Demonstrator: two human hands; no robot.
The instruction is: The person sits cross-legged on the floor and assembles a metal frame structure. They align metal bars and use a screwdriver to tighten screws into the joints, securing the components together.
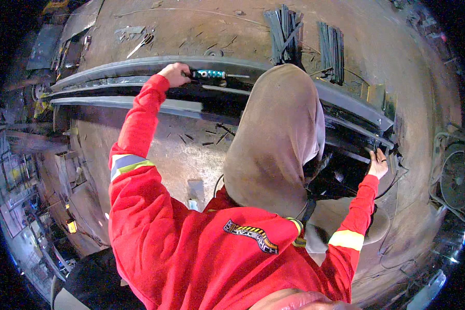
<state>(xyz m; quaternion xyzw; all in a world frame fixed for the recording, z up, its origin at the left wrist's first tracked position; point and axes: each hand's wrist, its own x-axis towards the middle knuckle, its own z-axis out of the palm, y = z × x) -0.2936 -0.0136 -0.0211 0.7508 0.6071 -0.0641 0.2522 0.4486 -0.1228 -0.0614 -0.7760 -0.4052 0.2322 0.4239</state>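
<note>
My left hand (175,75) is at the far edge of a long grey steel beam (139,67), its fingers curled together. Right beside those fingertips lies a teal-handled tool (210,74) with a thin metal shaft pointing right. A dark piece shows at the fingers, but whether it belongs to that tool I cannot tell. My right hand (378,164) reaches to the beam's right end, fingers pinched around a small dark thing (376,144) too unclear to name. Between my arms a knee in brown cloth (276,124) covers the beam's middle.
Beyond the beam lie two bundles of dark flat strips (285,35) (331,51), scissors (148,39) and a small round disc (213,52). A black cable (396,182) runs beside my right hand. Small dark offcuts (222,137) litter the floor. A round grey drum-like object (453,170) stands far right.
</note>
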